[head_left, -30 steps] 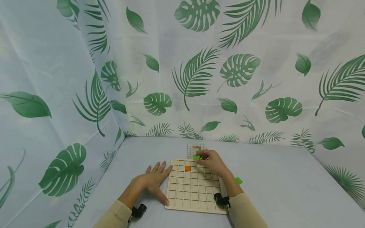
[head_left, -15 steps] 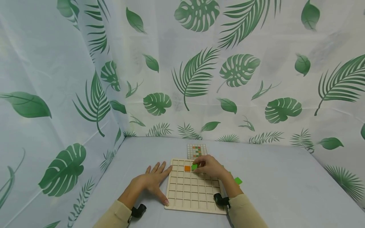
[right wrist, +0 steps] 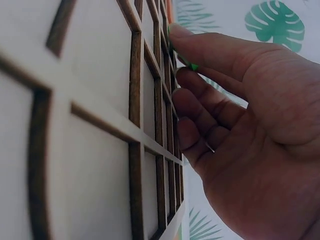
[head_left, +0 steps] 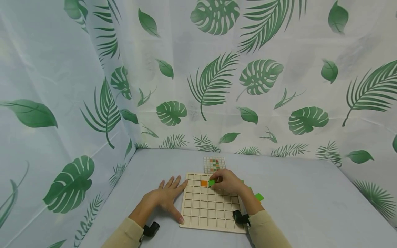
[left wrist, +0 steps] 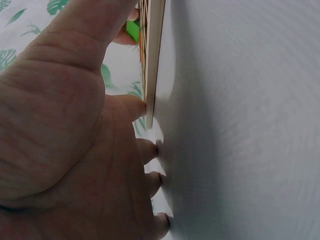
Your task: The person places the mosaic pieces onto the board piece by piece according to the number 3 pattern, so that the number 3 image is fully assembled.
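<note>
A wooden grid board lies on the grey table, with one orange tile set in a cell near its far edge. My right hand pinches a small green tile just right of the orange one, low over the board; the right wrist view shows the green tile between thumb and fingers against the grid. My left hand lies flat on the table with straight fingers, touching the board's left edge.
A small pattern card with coloured squares lies beyond the board. Loose green tiles sit on the table right of my right wrist. Leaf-printed curtains close in the back and left sides.
My right hand carried the green tile from over the pattern card back down to the board, beside the orange tile. The left hand stayed put.
</note>
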Demonstrator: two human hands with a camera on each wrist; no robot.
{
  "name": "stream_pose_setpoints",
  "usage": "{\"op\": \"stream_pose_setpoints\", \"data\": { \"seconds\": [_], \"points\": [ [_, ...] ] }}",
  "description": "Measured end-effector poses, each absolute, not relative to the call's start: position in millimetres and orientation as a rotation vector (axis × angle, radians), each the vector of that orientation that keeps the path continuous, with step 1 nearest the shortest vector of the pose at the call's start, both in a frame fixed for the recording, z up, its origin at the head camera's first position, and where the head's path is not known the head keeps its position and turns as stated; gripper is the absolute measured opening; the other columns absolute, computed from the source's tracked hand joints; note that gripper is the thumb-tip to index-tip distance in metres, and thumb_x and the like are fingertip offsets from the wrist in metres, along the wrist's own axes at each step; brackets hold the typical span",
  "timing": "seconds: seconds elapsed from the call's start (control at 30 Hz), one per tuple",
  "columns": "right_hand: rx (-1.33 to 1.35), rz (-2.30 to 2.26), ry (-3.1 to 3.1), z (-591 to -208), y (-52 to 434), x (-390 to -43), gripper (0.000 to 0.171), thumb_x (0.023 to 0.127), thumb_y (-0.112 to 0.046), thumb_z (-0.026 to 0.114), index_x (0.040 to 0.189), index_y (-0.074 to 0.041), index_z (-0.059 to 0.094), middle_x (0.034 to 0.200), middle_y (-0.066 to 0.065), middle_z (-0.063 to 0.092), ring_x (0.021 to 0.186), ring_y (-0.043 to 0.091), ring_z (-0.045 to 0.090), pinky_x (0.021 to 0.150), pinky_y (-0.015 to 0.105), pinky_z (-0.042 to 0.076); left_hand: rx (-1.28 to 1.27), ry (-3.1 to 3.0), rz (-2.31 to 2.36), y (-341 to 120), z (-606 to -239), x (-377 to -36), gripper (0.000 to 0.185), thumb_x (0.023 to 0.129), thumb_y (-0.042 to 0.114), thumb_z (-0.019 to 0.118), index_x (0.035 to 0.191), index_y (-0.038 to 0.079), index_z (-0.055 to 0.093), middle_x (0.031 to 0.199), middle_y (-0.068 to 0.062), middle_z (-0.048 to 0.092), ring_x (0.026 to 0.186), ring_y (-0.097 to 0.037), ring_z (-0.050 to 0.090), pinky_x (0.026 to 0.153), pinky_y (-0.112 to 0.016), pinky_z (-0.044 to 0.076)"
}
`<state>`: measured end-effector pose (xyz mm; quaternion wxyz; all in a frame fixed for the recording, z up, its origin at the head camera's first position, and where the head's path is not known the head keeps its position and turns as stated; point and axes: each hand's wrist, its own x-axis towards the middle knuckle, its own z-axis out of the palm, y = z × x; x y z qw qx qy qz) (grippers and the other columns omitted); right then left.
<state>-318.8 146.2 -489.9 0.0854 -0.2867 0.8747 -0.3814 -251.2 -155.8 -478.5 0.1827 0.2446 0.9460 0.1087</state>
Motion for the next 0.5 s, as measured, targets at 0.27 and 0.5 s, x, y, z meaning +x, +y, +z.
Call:
{"op": "stream_pose_setpoints", "data": {
  "seconds": [0.27,0.5],
  "points": [
    [-0.9,-1.097,2.628,-488.0,143.6,-318.2,0.028,0.081,-0.016,0.078,0.107,-0.008,0.072,0.1,0.003,0.067,0.085,0.015,0.059,0.072,0.031,0.051,0.687,2.674,0.301,-156.3,-479.2,-250.9,0.139,0.049,0.081,0.073,0.156,0.025,0.004,0.161,-0.013,-0.005,0.146,-0.037,-0.006,0.112,-0.063,0.001],
    [-0.906,-1.057,2.649,-486.4,141.8,-317.5,0.028,0.08,-0.014,0.078,0.107,-0.008,0.071,0.095,0.002,0.068,0.083,0.014,0.058,0.072,0.033,0.05,0.679,2.675,0.298,-155.7,-480.1,-252.2,0.139,0.048,0.082,0.072,0.156,0.027,0.004,0.161,-0.012,-0.004,0.146,-0.037,-0.006,0.112,-0.062,0.0]
  ]
}}
